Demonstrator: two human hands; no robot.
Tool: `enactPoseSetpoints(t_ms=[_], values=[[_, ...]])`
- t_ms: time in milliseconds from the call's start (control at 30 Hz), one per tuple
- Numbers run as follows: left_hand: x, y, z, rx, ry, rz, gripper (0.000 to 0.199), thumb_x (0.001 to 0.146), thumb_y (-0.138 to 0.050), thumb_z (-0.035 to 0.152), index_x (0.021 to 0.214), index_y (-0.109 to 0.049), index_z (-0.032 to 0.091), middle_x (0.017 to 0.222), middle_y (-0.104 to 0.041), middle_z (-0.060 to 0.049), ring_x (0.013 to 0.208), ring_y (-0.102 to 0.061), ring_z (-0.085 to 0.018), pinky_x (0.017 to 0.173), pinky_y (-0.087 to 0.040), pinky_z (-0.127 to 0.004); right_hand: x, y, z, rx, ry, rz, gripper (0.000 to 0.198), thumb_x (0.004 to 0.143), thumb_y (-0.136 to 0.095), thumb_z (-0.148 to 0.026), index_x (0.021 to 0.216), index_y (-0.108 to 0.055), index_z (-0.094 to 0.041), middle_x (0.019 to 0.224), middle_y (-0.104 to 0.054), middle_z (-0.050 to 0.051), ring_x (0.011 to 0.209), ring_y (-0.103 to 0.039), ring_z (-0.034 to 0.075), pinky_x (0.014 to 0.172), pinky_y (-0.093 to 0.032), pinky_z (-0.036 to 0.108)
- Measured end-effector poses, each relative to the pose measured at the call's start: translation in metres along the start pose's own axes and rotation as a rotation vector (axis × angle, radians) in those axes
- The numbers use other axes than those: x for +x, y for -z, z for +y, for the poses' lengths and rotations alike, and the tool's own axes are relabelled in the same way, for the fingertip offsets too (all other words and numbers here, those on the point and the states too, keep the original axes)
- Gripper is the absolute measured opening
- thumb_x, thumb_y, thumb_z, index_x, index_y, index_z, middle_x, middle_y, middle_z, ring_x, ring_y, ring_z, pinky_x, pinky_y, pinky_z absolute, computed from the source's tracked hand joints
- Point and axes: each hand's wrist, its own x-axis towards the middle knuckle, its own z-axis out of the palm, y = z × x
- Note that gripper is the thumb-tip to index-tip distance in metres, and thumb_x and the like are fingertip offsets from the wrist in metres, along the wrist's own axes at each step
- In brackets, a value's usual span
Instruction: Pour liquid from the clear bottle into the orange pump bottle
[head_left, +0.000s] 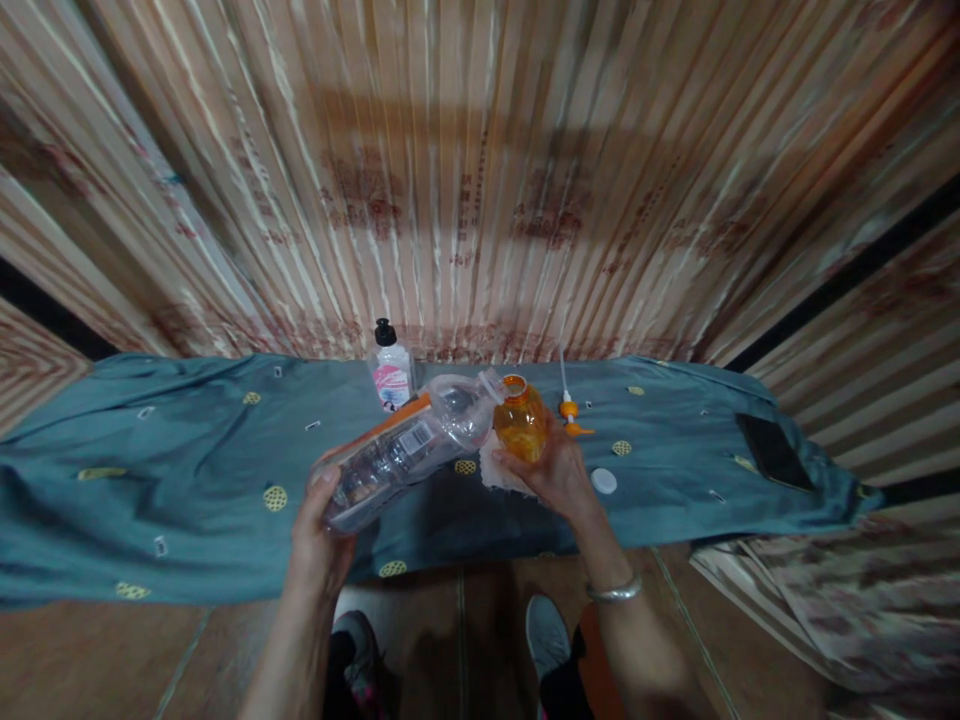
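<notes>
My left hand (324, 510) is wrapped round the base of a large clear plastic bottle (409, 445) with an orange-edged label. The bottle lies tilted, its uncapped neck pointing right. In my right hand (551, 465) is a small orange see-through bottle (519, 420) with an open mouth. The two necks are close together; I cannot tell whether they touch. Behind the orange bottle lies an orange and white pump top (569, 410) with a thin dip tube. A crumpled white cloth or tissue (495, 470) rests below the orange bottle, and a white cap (604, 481) sits to the right.
A clear pump bottle (391, 370) with a black top and pink label stands at the back. A dark phone-like slab (774, 452) lies at the right end of the cloth-covered table (210, 440). Pleated curtains (465, 180) hang behind and at both sides.
</notes>
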Motion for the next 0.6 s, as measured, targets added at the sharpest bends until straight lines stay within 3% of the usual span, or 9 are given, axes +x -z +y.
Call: enactPoseSetpoints(t_ms=[167, 367, 600], values=[[-0.001, -0.002, 0.0, 0.011, -0.013, 0.001, 0.047, 0.053, -0.092, 0.043, 0.089, -0.074, 0.021, 0.092, -0.079, -0.003, 0.089, -0.074, -0.029, 0.067, -0.064, -0.036, 0.0, -0.002, -0.003, -0.023, 0.003, 0.033, 0.071, 0.075, -0.081, -0.041, 0.137, -0.055, -0.019, 0.122, -0.075, 0.015, 0.113, -0.073, 0.036, 0.096, -0.06, 0.052], [-0.001, -0.002, 0.004, 0.012, -0.035, 0.002, 0.053, 0.047, -0.094, 0.046, 0.089, -0.075, 0.02, 0.089, -0.078, -0.006, 0.099, -0.073, -0.034, 0.073, -0.065, -0.037, 0.0, -0.002, -0.006, -0.027, 0.025, 0.04, 0.07, 0.074, -0.079, -0.034, 0.137, -0.055, -0.015, 0.122, -0.075, 0.017, 0.113, -0.072, 0.035, 0.097, -0.06, 0.049], [0.003, 0.011, 0.004, 0.039, -0.039, -0.042, 0.048, 0.058, -0.089, 0.043, 0.097, -0.076, 0.019, 0.093, -0.078, -0.007, 0.096, -0.073, -0.032, 0.071, -0.064, -0.037, 0.0, 0.008, -0.004, -0.08, 0.07, 0.03, 0.071, 0.073, -0.077, -0.032, 0.139, -0.054, -0.018, 0.131, -0.072, 0.016, 0.12, -0.069, 0.036, 0.103, -0.057, 0.053]])
